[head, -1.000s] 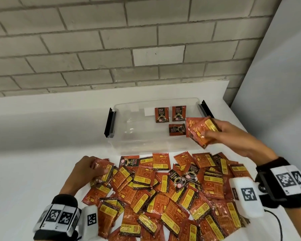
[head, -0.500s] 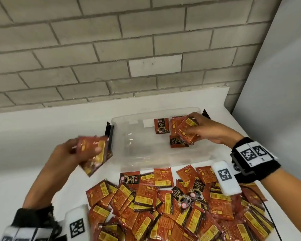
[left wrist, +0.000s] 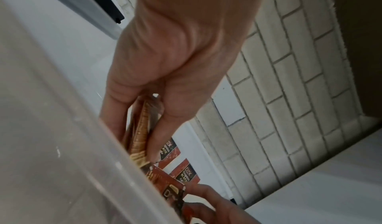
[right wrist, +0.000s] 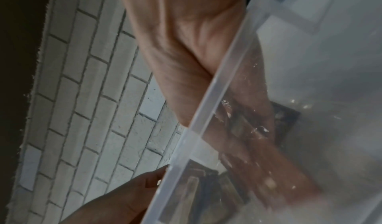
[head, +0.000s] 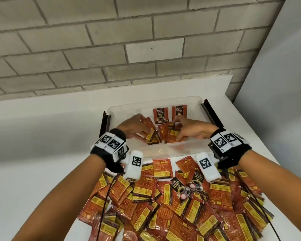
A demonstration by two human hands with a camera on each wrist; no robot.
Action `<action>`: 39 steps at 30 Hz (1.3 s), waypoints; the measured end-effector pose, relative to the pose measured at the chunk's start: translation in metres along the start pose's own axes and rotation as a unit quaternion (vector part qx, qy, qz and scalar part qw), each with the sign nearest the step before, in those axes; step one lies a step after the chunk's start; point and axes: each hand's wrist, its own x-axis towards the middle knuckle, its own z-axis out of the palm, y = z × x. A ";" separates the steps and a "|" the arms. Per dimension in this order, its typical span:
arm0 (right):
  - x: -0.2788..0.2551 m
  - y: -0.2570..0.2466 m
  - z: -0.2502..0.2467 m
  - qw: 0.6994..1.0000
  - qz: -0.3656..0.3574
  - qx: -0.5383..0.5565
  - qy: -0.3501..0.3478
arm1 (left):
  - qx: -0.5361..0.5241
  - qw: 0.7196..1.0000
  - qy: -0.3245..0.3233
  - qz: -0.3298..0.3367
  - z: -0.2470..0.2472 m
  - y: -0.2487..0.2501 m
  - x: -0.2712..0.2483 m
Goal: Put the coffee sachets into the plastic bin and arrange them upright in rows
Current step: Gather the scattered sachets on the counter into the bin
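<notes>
A clear plastic bin (head: 125,110) with black side latches stands on the white table against the wall. Two red coffee sachets (head: 160,115) stand upright against its far wall. Both hands are inside the bin. My left hand (head: 137,128) grips a small stack of sachets (head: 150,134), seen edge-on between thumb and fingers in the left wrist view (left wrist: 142,129). My right hand (head: 189,131) holds several sachets (head: 170,134) standing on the bin floor; the bin wall (right wrist: 206,113) blurs it in the right wrist view. A big heap of loose sachets (head: 181,206) lies in front of the bin.
A grey brick wall (head: 129,49) rises just behind the table. A pale partition (head: 285,84) closes off the right side. Bare white tabletop (head: 42,153) stretches to the left of the bin and heap. Thin black cables (head: 104,197) run from my wrists over the sachets.
My left hand lifted a stack of sachets off the heap and carried it into the bin. My right hand went down with its sachets to the bin floor. The camera tilted down.
</notes>
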 end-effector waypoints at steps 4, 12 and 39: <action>0.000 0.002 -0.006 1.000 -0.010 0.016 0.011 | -0.010 1.000 -0.023 -0.003 -0.004 -0.003 0.004; -0.063 -0.005 -0.016 0.982 -0.130 -0.035 0.130 | 0.141 0.977 0.100 0.122 -0.018 -0.014 -0.040; -0.102 0.086 0.073 0.935 0.043 -0.306 0.175 | 0.141 0.977 0.158 0.016 0.001 -0.137 -0.109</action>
